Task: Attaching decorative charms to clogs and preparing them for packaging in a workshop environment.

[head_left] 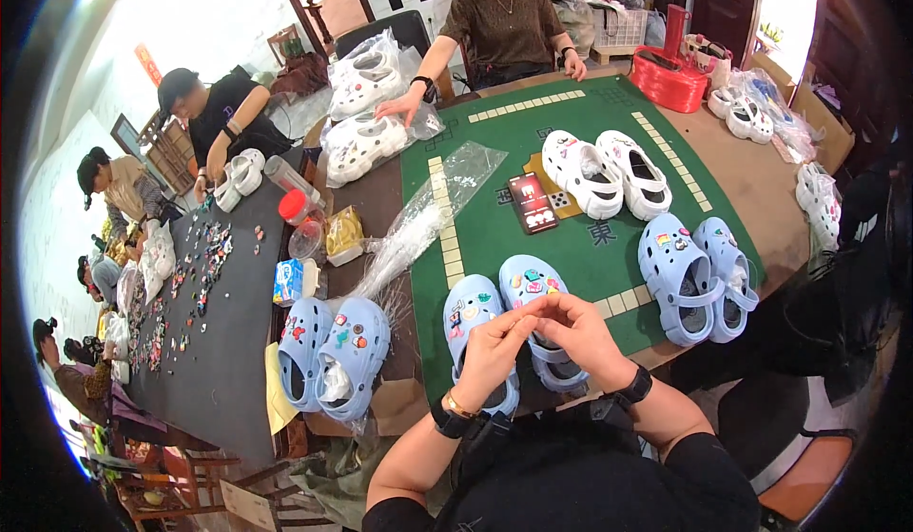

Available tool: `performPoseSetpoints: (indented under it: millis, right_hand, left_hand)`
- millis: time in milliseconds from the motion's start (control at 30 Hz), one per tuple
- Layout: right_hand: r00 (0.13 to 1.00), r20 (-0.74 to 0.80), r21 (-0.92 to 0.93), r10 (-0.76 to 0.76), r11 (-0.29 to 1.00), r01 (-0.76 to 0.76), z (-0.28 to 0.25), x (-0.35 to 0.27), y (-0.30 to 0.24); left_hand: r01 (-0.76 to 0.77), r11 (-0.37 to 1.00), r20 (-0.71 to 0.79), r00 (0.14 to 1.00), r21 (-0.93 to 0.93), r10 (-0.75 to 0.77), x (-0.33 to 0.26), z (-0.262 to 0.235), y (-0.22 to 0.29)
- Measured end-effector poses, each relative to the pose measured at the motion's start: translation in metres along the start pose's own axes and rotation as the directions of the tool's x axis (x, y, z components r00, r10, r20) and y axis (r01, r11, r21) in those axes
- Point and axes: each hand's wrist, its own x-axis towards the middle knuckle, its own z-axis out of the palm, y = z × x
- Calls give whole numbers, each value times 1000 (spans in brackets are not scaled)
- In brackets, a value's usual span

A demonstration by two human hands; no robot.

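Observation:
My left hand (493, 349) and my right hand (582, 334) meet with fingertips pinched together; whatever lies between them is too small or hidden to make out. Just below them stands a pair of light blue clogs, the left clog (459, 315) and the right clog (521, 275), both dotted with colourful shoe charms. My hands cover part of the right clog. Another blue pair (677, 264) with charms is to the right, and a third blue pair (354, 356) is at the left. White clogs (582, 173) stand farther back.
A green mat (533, 114) covers the table, with a dark phone (531, 201) on it. Clear plastic bags (418, 223) lie left of it. Bagged white clogs (366, 142) are near a person's hand (404, 106). Loose charms cover the black table (228, 342), where other people work.

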Motion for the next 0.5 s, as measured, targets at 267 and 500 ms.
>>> performPoseSetpoints:
  millis: [267,500]
  right_hand:
    - [999,-16,-195,51,979,-53,6,-4,-9]
    - [992,-66,20,107,994,-106,0,-4,-8]
  left_hand:
    - [-24,983,-78,996,180,39,-5,-1,5]
    - [-20,999,-118,993,-46,15,-7,-5,0]
